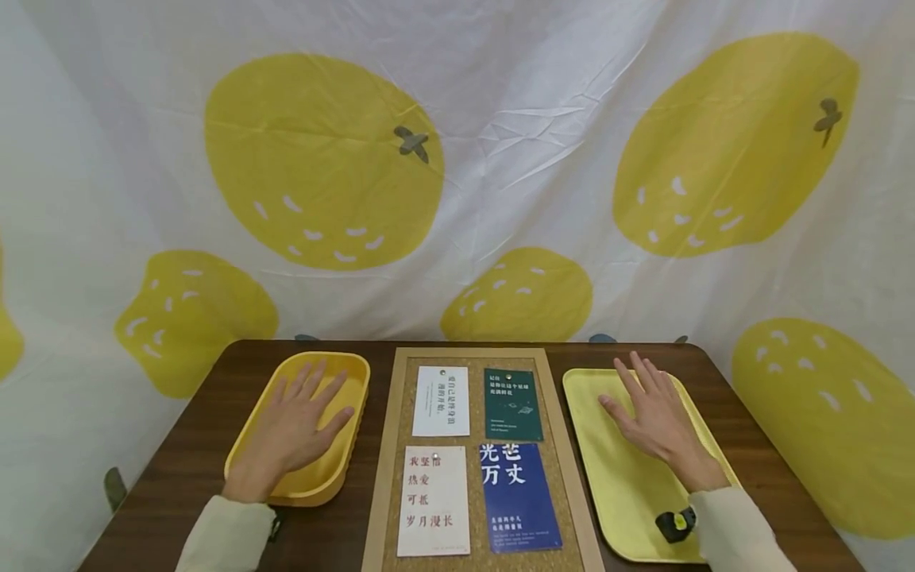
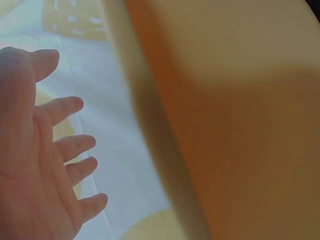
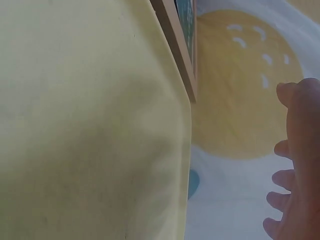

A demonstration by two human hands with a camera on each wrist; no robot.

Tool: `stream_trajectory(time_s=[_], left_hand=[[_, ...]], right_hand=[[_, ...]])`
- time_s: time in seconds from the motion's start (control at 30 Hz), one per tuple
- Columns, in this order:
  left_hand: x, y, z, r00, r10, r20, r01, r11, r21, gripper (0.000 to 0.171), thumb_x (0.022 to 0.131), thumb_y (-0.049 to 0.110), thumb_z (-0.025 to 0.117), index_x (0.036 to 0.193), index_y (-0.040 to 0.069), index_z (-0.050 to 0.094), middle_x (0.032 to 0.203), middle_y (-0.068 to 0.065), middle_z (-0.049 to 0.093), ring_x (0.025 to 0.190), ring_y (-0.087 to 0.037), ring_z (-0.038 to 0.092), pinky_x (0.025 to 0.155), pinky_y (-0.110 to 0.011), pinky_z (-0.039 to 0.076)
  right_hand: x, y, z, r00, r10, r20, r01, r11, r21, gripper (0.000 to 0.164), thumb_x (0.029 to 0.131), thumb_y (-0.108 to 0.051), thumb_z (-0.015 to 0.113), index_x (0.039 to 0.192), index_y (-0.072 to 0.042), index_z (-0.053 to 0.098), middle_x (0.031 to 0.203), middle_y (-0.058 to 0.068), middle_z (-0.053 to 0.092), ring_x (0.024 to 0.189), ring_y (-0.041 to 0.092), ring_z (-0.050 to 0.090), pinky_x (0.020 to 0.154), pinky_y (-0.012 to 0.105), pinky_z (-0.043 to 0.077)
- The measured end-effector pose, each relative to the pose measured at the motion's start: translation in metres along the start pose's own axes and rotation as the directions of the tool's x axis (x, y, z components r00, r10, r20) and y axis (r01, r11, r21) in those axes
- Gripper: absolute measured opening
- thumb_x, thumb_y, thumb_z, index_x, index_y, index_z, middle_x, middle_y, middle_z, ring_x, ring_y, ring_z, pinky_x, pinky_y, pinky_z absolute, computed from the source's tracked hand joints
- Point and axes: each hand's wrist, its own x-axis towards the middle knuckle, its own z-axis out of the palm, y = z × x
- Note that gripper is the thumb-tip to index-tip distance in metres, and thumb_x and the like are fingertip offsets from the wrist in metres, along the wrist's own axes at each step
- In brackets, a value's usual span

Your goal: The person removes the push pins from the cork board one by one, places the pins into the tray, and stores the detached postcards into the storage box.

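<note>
My left hand (image 1: 293,433) hovers over a deep orange-yellow plastic basket (image 1: 303,499), fingers spread and nothing held. In the left wrist view this hand (image 2: 40,155) has its palm showing, apart from the blurred basket wall (image 2: 260,150). On the other side, my right hand (image 1: 658,425) is above a shallow pale yellow tray (image 1: 611,485) with fingers extended and holding nothing. The right wrist view has that hand (image 3: 305,165) at the right edge, away from the tray (image 3: 90,115). Between the hands lies a wood-framed corkboard (image 1: 384,445).
Pinned to the corkboard are a white card (image 1: 439,409), a dark green card (image 1: 515,409), a pinkish card (image 1: 432,508) and a blue card (image 1: 522,508). A dark wooden table (image 1: 157,508) carries everything. Behind it hangs a white curtain (image 1: 500,183) printed with lemons.
</note>
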Motion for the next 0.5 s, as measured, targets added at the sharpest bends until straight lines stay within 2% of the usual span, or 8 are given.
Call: stream_trajectory(time_s=[0.27, 0.5], left_hand=[[0.0, 0.007, 0.0, 1.0, 0.015, -0.006, -0.016, 1.0, -0.023, 0.059, 0.102, 0.047, 0.048, 0.151, 0.015, 0.043, 0.158, -0.021, 0.032, 0.147, -0.043, 0.025, 0.116, -0.065, 0.017], [0.0, 0.011, 0.004, 1.0, 0.03, -0.006, -0.03, 0.999, -0.034, 0.059, 0.101, 0.047, 0.049, 0.151, 0.016, 0.043, 0.158, -0.021, 0.032, 0.147, -0.042, 0.024, 0.116, -0.064, 0.018]], right_hand=[[0.01, -0.012, 0.007, 1.0, -0.014, 0.018, 0.014, 1.0, 0.006, 0.073, 0.099, -0.046, 0.054, 0.153, -0.001, 0.032, 0.157, 0.03, 0.025, 0.144, 0.05, 0.022, 0.114, 0.065, 0.017], [0.016, -0.02, 0.008, 0.999, -0.013, 0.045, 0.013, 1.0, 0.008, 0.072, 0.1, -0.045, 0.054, 0.153, -0.001, 0.033, 0.157, 0.03, 0.026, 0.143, 0.05, 0.023, 0.115, 0.065, 0.017]])
